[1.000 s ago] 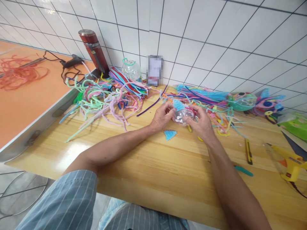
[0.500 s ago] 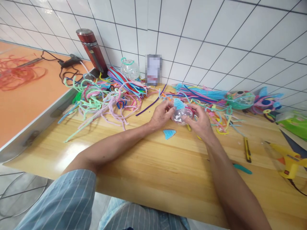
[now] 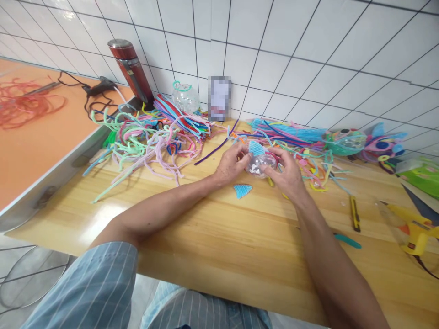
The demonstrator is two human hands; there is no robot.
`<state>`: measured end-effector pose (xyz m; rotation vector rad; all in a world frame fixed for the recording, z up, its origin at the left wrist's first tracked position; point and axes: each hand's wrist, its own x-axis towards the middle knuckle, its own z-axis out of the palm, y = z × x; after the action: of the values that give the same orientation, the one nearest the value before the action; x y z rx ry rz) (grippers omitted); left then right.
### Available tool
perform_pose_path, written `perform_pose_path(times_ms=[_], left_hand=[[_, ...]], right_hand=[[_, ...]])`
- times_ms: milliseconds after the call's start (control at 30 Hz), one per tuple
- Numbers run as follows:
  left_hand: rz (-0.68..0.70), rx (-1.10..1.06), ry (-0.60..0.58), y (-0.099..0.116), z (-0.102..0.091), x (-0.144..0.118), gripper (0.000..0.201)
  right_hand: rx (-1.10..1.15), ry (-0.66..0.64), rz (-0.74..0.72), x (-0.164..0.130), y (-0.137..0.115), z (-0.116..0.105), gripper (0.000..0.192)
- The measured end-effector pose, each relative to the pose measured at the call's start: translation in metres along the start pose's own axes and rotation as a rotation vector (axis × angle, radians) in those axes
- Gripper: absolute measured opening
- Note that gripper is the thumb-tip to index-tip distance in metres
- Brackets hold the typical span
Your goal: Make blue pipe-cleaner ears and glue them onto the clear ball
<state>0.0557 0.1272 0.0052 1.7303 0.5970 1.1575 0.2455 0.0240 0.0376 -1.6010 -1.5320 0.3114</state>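
Observation:
Between my two hands is a clear plastic ball (image 3: pixel 259 167) with small white bits inside and a dark pink strand near its right side. My right hand (image 3: pixel 287 172) is closed around the ball's right side, thumb on its front. A blue ribbed fan-shaped piece (image 3: pixel 256 148) stands against the top of the ball. My left hand (image 3: pixel 233 163) pinches that piece at its left edge, close to the ball. A second blue fan-shaped piece (image 3: pixel 243 190) lies flat on the wooden table (image 3: pixel 206 228), just below my hands.
Loose pipe cleaners (image 3: pixel 147 146) are heaped at left, more bundles (image 3: pixel 291 132) behind my hands. A red thermos (image 3: pixel 132 73), another clear ball (image 3: pixel 185 97) and a phone (image 3: pixel 219 98) stand along the wall. Rightward lie a yellow cutter (image 3: pixel 355 214), a teal-handled tool (image 3: pixel 348 241) and a glue gun (image 3: pixel 416 230).

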Motion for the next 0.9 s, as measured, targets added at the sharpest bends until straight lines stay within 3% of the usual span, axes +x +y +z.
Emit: perform_pose_path(times_ms=[367, 500, 800, 900], left_hand=[[0.009, -0.012, -0.004, -0.003, 0.001, 0.001, 0.028], [0.035, -0.033, 0.005, -0.003, 0.001, 0.0, 0.033], [0.002, -0.044, -0.001, -0.002, 0.002, 0.001, 0.031], [0.005, -0.046, -0.004, -0.002, 0.001, 0.001, 0.028]], right_hand=[[0.0, 0.006, 0.004, 0.0, 0.002, 0.001, 0.051], [0.03, 0.008, 0.044, -0.001, 0.003, 0.002, 0.061], [0.286, 0.041, 0.144, 0.002, 0.014, -0.007, 0.054], [0.314, -0.012, 0.15, 0.003, 0.019, -0.01, 0.063]])
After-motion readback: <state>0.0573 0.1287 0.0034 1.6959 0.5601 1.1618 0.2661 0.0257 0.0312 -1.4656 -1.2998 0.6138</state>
